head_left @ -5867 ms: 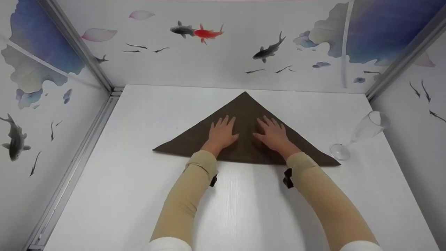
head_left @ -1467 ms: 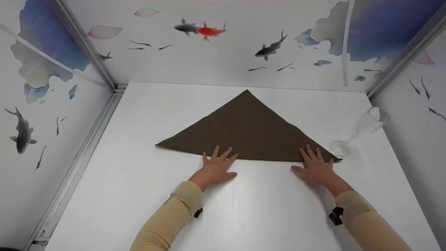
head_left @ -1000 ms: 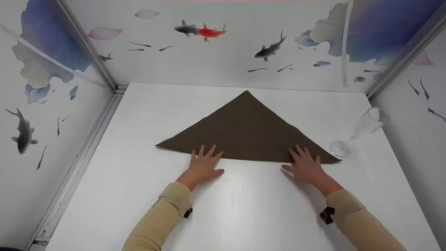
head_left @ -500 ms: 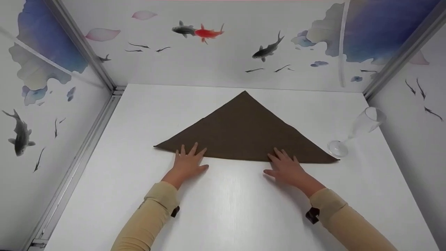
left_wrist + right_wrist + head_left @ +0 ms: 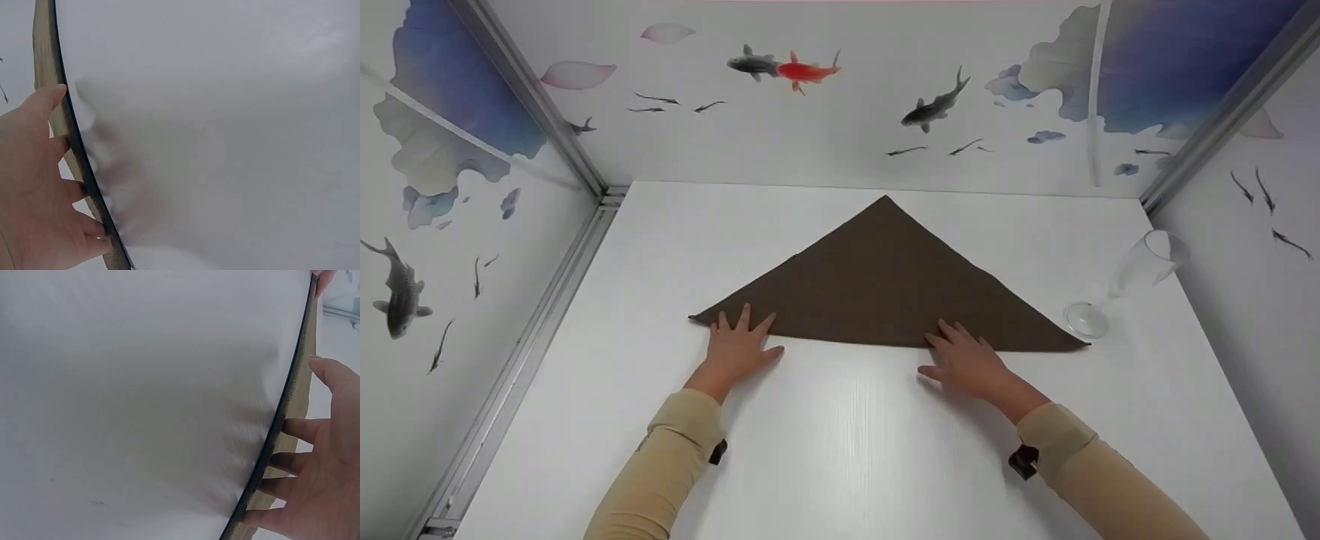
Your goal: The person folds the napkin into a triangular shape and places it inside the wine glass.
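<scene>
A dark brown cloth napkin (image 5: 877, 277) lies flat in a broad triangle, its tip toward the back wall and its long edge toward the person. My left hand (image 5: 735, 352) has its fingers spread over that long edge, near the left corner. Right of the middle, my right hand (image 5: 967, 367) rests its fingertips on the same edge, thumb on the table side. Both wrist views show the napkin edge-on as a thin strip, where the left fingers (image 5: 79, 191) and right fingers (image 5: 292, 464) meet it. Neither hand curls round the cloth.
A clear stemmed glass (image 5: 1140, 270) stands at the right, its foot close to the napkin's right corner. The white table (image 5: 855, 442) is bordered by white walls printed with fish. Metal rails (image 5: 540, 322) run along the corners.
Both hands have come back from the napkin's middle to its long edge, then slid left along it. The left hand has neared the left corner. The napkin keeps its shape.
</scene>
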The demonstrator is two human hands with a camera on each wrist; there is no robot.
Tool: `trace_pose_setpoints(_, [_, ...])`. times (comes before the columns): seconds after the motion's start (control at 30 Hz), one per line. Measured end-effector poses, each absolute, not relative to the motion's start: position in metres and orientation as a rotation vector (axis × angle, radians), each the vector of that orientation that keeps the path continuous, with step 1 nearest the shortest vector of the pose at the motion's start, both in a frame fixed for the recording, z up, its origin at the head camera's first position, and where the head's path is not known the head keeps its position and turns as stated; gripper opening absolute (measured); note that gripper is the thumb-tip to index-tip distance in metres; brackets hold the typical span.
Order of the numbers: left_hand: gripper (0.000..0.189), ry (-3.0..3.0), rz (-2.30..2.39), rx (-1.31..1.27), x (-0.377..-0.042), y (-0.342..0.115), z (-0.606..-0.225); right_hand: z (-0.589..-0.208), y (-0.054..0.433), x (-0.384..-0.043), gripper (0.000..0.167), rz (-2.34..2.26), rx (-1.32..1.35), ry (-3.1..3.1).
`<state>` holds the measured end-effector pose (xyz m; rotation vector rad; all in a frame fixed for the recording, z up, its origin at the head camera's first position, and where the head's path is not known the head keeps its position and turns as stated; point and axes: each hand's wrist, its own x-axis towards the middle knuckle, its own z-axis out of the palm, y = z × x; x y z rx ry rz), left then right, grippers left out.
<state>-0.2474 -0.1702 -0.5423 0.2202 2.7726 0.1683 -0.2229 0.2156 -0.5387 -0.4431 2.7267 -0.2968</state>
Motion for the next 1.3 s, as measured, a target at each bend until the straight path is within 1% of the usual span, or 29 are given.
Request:
trace_pose_setpoints(0.53, [0.066,2.847,0.176,0.168,-0.268,-0.170,-0.543,-0.538,0.203,-0.225,0.072,-0.270,-0.357,2.762])
trace_pose_setpoints(0.73, [0.068,2.850,0.139,0.127,-0.279,-0.164,-0.543,-0.539,0.197,-0.225,0.071,-0.299,-0.352,2.775])
trace_pose_setpoints(1.07, [0.075,2.855,0.081,0.066,-0.296,-0.153,-0.539,-0.537,0.183,-0.226,0.071,-0.295,-0.317,2.766])
trace_pose_setpoints(1.3, [0.091,2.854,0.088,0.030,-0.310,-0.141,-0.545,-0.535,0.176,-0.228,0.072,-0.314,-0.303,2.749])
